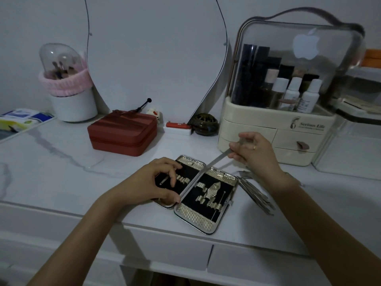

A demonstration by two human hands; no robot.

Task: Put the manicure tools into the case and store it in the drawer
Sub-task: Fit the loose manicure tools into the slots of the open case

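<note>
A: Progress? Open silver-rimmed black-lined manicure case (206, 195) lies near the table edge, steadied by left hand (150, 182).
B: Early. Flat metal nail file (216, 162) is pinched by right hand (255, 153); loose steel tools (255, 193) remain right of the case; drawer (169, 246) unopened.

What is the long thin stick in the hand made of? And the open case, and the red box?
The long thin tool looks like grey metal, flat with a dull sheen. The open case seems to have shiny, dimpled metal-look edges and a black, velvety lining. The red box looks like matte leather or plastic, with a zip seam.
</note>
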